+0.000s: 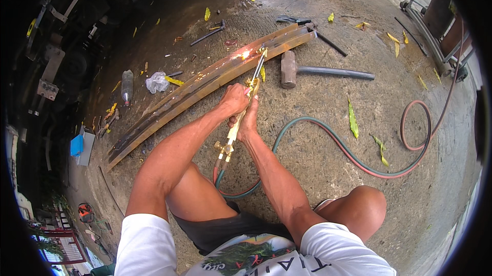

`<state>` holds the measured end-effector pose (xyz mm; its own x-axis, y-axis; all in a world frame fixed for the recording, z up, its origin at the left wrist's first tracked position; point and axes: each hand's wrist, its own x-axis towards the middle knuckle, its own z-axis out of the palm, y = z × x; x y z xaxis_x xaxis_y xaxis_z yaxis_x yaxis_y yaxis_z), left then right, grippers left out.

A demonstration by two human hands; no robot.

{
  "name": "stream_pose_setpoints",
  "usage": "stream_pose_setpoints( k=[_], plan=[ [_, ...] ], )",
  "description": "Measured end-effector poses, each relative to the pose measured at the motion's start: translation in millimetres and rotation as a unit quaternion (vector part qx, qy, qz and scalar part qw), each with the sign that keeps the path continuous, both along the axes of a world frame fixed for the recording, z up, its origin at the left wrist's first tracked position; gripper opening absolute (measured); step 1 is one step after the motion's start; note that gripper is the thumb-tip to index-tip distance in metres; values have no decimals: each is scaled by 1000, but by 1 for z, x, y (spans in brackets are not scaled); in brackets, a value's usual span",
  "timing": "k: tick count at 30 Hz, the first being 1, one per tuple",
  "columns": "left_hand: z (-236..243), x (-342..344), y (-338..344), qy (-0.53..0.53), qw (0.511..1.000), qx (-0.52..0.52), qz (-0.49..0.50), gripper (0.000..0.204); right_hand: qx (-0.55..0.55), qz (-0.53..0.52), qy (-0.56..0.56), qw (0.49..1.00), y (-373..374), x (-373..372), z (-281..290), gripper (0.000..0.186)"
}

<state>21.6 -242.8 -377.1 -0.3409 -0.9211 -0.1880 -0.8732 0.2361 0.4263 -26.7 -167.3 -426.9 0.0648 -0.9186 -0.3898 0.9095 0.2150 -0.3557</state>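
Observation:
Both my hands are on a brass cutting torch, which points forward and slightly right. My left hand is closed round its upper part, near the tubes. Just behind and to the right, my right hand wraps the handle. The torch's angled tip is over a long rusty steel channel lying diagonally on the ground. A bright glow and sparks show on the channel just left of the tip. Green and red hoses run from the torch's rear valves off to the right.
A sledgehammer lies right of the channel, with a smaller hammer beyond it. A plastic bottle and crumpled clear bag are at left. A wheeled metal cart stands far right. Yellow leaves dot the concrete.

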Motion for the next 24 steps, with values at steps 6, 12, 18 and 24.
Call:
stream_pose_setpoints(
  k=[6, 12, 18, 24],
  plan=[
    [9, -6, 4, -2, 1000, 17, 1, 19, -1, 6, 2, 1000, 0, -4, -3, 68],
    [9, -4, 4, -14, 999, 34, 14, 19, 11, 6, 7, 1000, 2, -2, 1, 68],
    [9, -6, 4, -10, 999, 31, 7, 19, 17, 3, 16, 1000, 2, -4, -1, 68],
    [5, -2, 4, -7, 1000, 2, -3, 21, 26, 9, 9, 1000, 2, -1, 1, 68]
  ],
)
